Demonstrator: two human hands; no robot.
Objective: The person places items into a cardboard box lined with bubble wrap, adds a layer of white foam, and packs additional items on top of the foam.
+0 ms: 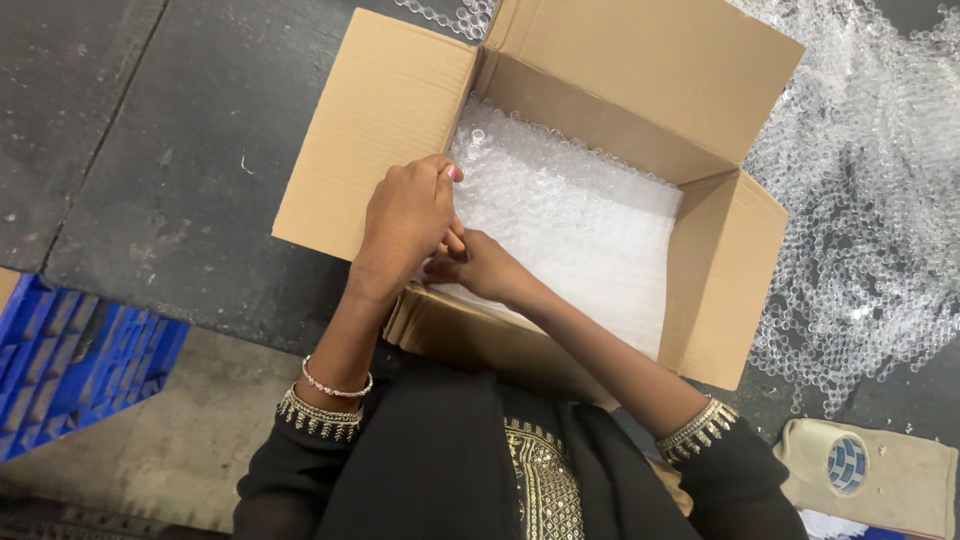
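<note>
Before you, an open brown cardboard box (560, 190) sits on the dark table, lined with clear bubble wrap (570, 215); a beige pouch (868, 475) with a round blue emblem (847, 463) lies lower right.

Even indoor light, sharp centre, bright glare on plastic

Soft overhead light falls evenly; the bubble wrap (575, 215) inside the box (640, 85) glares near white, losing detail. The dark table (170, 150) stays dim but readable. Faint shadows lie under the left hand (405, 225) and box flaps. Focus holds across the frame, with slight softness at the lower edge.
</note>
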